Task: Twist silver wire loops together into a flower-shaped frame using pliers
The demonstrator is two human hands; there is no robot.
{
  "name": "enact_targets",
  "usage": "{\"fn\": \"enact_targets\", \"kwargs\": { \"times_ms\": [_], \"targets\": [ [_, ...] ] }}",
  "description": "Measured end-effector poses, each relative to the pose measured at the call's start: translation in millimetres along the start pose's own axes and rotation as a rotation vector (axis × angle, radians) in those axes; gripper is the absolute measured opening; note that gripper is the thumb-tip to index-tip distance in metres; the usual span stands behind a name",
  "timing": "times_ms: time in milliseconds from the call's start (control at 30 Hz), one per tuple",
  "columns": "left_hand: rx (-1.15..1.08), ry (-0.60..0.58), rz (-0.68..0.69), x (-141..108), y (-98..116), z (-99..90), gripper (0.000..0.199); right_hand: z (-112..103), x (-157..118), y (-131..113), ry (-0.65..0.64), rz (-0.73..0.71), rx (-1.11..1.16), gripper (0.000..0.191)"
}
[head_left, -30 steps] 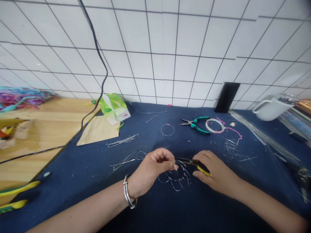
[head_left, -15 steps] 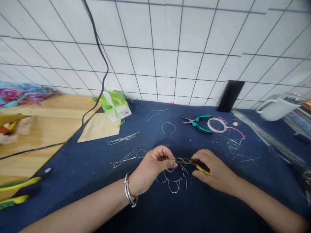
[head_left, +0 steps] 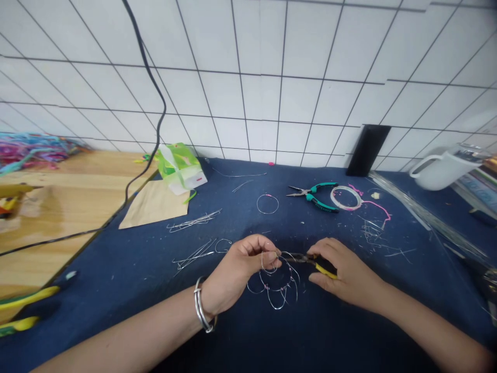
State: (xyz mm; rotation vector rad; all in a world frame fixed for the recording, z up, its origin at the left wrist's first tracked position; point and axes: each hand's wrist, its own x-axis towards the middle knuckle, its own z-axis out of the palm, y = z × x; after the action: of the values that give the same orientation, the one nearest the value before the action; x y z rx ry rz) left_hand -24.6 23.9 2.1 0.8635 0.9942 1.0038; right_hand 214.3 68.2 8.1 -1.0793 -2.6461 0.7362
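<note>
Holding pliers [head_left: 298, 257], the right hand [head_left: 347, 274] partly hides the handles [head_left: 325, 271].

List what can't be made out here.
Head view:
Held wire: pinched part hidden by the left hand.
Held pliers: handles partly covered by the right hand.
Yellow handles: rest cut off by the left edge.
Stack: blurred, cut off by the right edge.

"Hidden?"
"Pliers [head_left: 325, 270]: one set, handles mostly inside my right hand [head_left: 337, 267]; tips (blurred) unreadable. Beaded wire piece [head_left: 274, 289]: one, partly covered by my left hand [head_left: 244, 267]."
"Cut off?"
"Yellow-green handles [head_left: 29, 299] and a coloured tangle [head_left: 34, 150], both by the left edge."
"Too small?"
"Pink beads [head_left: 282, 289] on my wire piece: count indeterminable."
</note>
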Motion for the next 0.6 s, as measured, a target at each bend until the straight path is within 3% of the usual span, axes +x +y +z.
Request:
{"fn": "enact_targets", "kwargs": {
  "times_ms": [600],
  "targets": [
    [-0.037, -0.026, -0.082, -2.3, 0.2, 4.5, 0.013, 4.9, -1.3, 3.8, 0.007, -0.003, 0.002, 0.034]
  ]
}}
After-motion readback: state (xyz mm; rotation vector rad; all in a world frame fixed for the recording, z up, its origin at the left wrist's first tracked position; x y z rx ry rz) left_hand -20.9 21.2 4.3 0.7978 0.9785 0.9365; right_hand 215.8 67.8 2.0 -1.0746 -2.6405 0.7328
